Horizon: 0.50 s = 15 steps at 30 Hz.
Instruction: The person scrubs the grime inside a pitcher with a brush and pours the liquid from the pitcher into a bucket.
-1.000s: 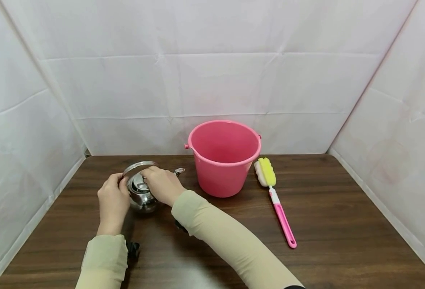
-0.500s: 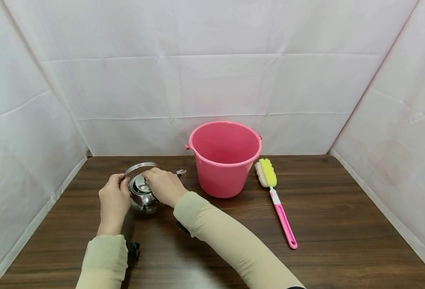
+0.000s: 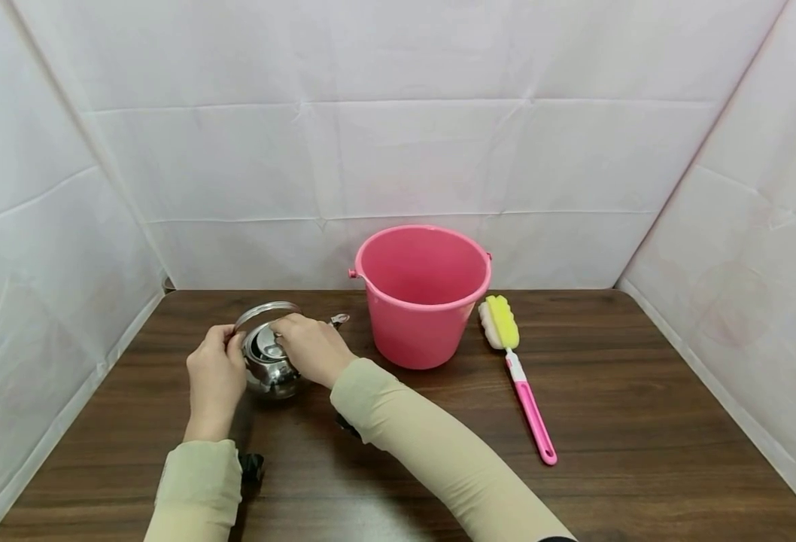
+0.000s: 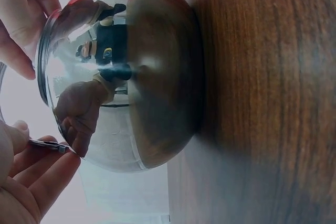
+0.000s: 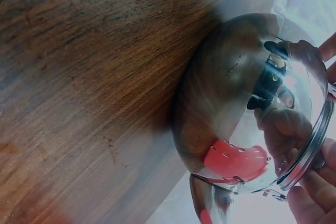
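Note:
A shiny steel kettle (image 3: 277, 376) stands at the left of the table, its spout (image 3: 339, 320) pointing right toward the bucket. My left hand (image 3: 214, 380) pinches the left end of the raised hoop handle (image 3: 267, 306), between thumb and fingers in the left wrist view. Reaching over from the right, my right hand (image 3: 311, 348) has its fingertips at the knob of the round lid (image 3: 267, 343). The right wrist view shows thumb and fingers around that knob, with the lid (image 5: 310, 148) at the kettle's opening. The knob is mostly hidden by my fingers.
A pink bucket (image 3: 417, 331) stands just right of the kettle, near the white back sheet (image 3: 411, 158). Further right lies a sponge brush (image 3: 516, 369) with a yellow and white head and pink handle. White sheets also wall both sides of the wooden table (image 3: 642, 421).

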Available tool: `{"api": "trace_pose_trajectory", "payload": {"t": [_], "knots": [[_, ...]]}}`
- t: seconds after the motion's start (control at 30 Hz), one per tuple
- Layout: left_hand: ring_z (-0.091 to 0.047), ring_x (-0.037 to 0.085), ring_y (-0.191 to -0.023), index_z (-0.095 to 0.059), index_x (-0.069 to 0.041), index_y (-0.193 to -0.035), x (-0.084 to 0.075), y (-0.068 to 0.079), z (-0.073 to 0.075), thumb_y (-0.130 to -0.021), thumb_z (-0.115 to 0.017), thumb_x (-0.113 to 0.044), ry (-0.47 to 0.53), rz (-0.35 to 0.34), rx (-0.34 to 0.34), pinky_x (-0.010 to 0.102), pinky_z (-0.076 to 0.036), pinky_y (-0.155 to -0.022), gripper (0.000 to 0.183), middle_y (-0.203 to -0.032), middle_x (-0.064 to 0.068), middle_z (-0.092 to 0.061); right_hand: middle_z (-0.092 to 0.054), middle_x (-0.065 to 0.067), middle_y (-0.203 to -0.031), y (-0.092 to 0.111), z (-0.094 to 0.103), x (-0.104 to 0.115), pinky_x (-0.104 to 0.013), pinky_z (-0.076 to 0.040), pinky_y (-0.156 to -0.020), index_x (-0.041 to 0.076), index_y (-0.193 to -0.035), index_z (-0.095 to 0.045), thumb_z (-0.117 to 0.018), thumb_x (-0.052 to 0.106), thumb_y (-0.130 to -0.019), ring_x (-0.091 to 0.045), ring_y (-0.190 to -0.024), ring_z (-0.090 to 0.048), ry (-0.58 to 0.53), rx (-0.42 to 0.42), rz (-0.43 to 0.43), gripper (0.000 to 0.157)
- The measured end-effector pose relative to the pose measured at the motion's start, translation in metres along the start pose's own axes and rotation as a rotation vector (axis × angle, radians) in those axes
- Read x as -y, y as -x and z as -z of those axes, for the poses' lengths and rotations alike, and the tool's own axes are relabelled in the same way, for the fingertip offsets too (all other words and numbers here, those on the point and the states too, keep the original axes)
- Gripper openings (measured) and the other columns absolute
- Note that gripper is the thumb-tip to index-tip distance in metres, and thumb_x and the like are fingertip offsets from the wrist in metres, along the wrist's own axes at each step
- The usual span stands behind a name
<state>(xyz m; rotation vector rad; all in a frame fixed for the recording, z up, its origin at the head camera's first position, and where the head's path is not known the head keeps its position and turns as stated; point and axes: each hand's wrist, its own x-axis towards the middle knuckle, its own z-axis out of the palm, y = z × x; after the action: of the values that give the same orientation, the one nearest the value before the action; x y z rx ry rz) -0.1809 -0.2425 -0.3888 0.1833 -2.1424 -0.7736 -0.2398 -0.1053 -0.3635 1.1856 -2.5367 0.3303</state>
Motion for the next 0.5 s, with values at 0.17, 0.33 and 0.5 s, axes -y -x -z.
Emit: {"api": "trace_pose_trajectory", "payload": {"t": [0.17,0.33,0.5], "knots": [[-0.063,0.045,-0.079,-0.059,0.013,-0.097,-0.0011,0.0002,0.0005,-0.091,-0.058,-0.001,0.000,-0.002,-0.001,0.053,-0.050,-0.066,0.015,-0.088,0.031,-0.065,-0.065,0.003,-0.118,0.0014,0.0021,0.0003,-0.023,-0.052,-0.081,0.017,-0.119,-0.064,-0.056,0.020,-0.095,-0.009,-0.106,-0.063,0.000,-0.005,0.005,0.025],[-0.063,0.045,-0.079,-0.059,0.013,-0.097,-0.0010,0.0005,0.0016,-0.090,-0.059,0.000,-0.001,-0.002,-0.002,0.053,-0.049,-0.066,0.014,-0.088,0.031,-0.065,-0.065,0.003,-0.119,0.0027,0.0046,0.0011,-0.023,-0.052,-0.081,0.017,-0.120,-0.063,-0.056,0.020,-0.096,-0.009,-0.107,-0.063,-0.007,0.005,0.011,0.026],[-0.064,0.045,-0.079,-0.059,0.012,-0.097,-0.0003,0.0003,0.0004,-0.091,-0.058,-0.001,-0.002,-0.003,-0.001,0.053,-0.050,-0.066,0.015,-0.088,0.031,-0.065,-0.064,0.002,-0.121,0.0053,0.0061,-0.0018,-0.022,-0.051,-0.083,0.016,-0.123,-0.062,-0.056,0.020,-0.096,-0.009,-0.109,-0.062,-0.017,0.004,0.025,0.028]]}}
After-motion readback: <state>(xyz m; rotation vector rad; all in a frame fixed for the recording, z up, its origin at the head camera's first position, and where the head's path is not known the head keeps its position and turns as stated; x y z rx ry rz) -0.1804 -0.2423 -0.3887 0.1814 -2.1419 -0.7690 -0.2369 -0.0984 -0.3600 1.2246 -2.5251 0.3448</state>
